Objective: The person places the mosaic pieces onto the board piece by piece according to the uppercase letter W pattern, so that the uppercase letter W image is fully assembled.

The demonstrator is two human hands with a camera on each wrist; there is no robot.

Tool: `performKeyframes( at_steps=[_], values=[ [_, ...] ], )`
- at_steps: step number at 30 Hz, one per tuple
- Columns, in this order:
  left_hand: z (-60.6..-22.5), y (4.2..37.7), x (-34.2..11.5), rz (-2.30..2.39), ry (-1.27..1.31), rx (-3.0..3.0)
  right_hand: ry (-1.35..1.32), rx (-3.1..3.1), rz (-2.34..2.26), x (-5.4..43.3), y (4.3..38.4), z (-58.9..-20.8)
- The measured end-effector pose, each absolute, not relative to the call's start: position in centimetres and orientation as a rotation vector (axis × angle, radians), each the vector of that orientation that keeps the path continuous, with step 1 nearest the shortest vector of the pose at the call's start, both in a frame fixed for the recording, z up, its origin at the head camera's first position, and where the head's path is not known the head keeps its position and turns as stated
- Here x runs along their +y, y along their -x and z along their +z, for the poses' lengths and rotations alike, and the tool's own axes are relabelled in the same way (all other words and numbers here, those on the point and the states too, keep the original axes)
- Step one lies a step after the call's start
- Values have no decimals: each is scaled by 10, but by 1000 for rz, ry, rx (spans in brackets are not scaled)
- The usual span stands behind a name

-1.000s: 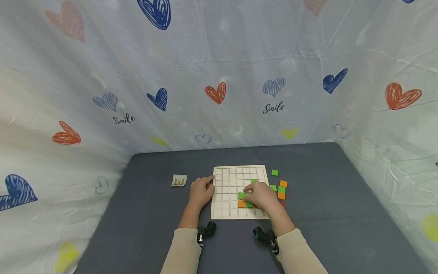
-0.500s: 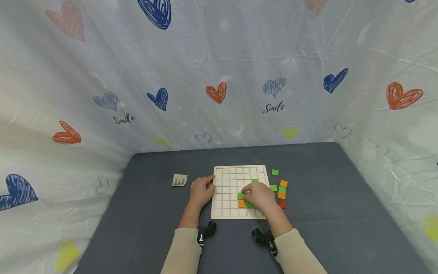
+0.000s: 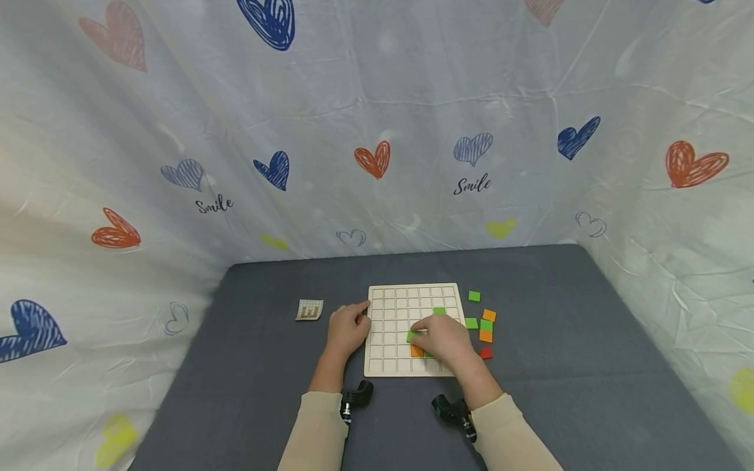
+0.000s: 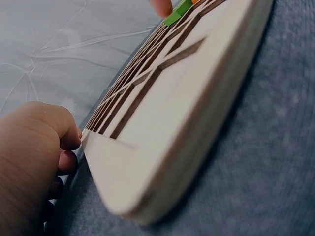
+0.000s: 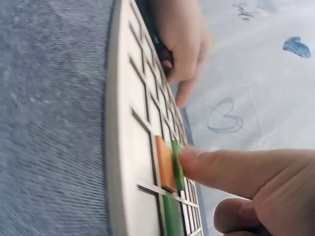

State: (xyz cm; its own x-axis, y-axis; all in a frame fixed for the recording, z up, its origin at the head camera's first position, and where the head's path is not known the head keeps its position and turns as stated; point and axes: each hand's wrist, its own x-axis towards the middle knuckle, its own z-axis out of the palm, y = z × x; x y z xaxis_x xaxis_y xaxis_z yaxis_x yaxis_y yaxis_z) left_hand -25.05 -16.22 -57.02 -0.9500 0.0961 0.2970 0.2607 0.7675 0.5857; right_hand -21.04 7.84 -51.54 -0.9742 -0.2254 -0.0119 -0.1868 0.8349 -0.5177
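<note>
A pale wooden grid board [image 3: 385, 327] lies on the dark cloth. My left hand [image 3: 347, 329] stays at its left side, index finger stretched out to the edge and the other fingers bent. Over the lower middle of the grid, my right hand [image 3: 446, 337] pinches a green square tile [image 3: 410, 336] with thumb and forefinger. Just nearer to me sits an orange tile [image 3: 417, 351] in a cell, with another green tile [image 5: 173, 216] beside it, partly covered by the right hand. One more green tile [image 3: 439, 311] shows on the board beyond that hand.
Right of the board lie loose tiles: a far green tile [image 3: 474, 296], a red tile [image 3: 485, 352], and several orange and green ones. A small curled card [image 3: 309, 310] with a printed grid lies at the left. A patterned curtain [image 3: 412, 196] closes off the back and sides.
My right hand has slid slightly left along with the green tile, overlapping more of the tiles in the near row and uncovering the red tile at the right. The left hand has held still.
</note>
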Motion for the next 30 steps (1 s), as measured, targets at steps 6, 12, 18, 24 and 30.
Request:
performKeyframes(
  at_steps=[6,12,18,24,30],
  values=[
    [-571,251,-162,-957,287,-2707,305,2965,-764,78,211,-517],
    [-571,251,-162,-953,277,-2709,324,2954,-761,82,212,-518],
    [-570,251,-161,-945,288,-2709,354,2934,-867,91,213,-515],
    [-569,250,-161,-942,277,-2715,340,2913,-1073,110,217,-505],
    [-569,250,-161,-938,277,-2712,203,2913,-1193,134,223,-502]
  ],
)
